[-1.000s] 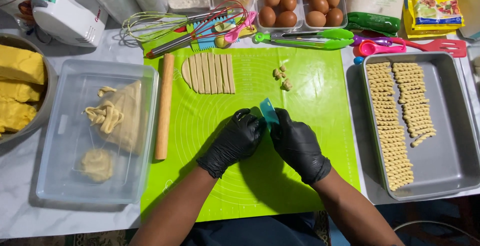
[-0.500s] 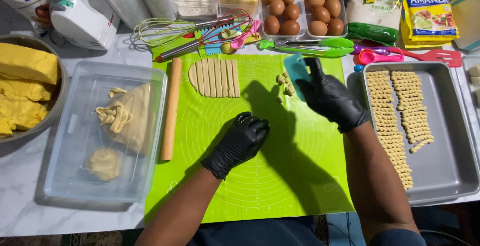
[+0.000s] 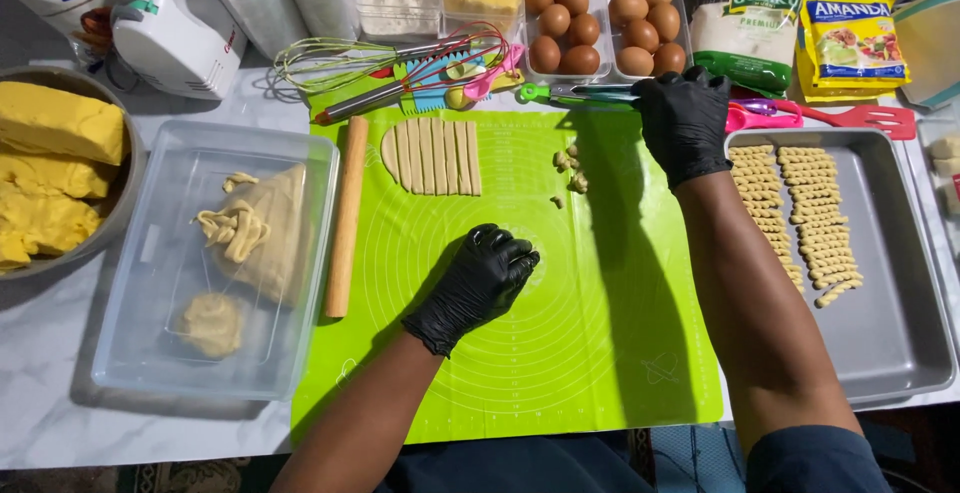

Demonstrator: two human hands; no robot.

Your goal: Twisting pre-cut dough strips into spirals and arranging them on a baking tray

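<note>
Both gloved hands over the green mat, right reaching to its far edge.

My left hand (image 3: 478, 278) in its black glove rests curled, knuckles down, near the middle of the lime-green silicone rolling mat (image 3: 600, 373), grasping nothing I can see. My right hand (image 3: 684, 123) lies fingers spread at the mat's far right corner, over the green-handled tongs (image 3: 575, 94); whether it grips them I cannot tell. Cut pale dough strips (image 3: 432, 157) wait at the far edge beside the wooden rolling pin (image 3: 345, 218), handy for shaping. Twisted dough pieces (image 3: 800, 208) line the grey metal baking tray (image 3: 900, 343) off the mat's right edge.
</note>
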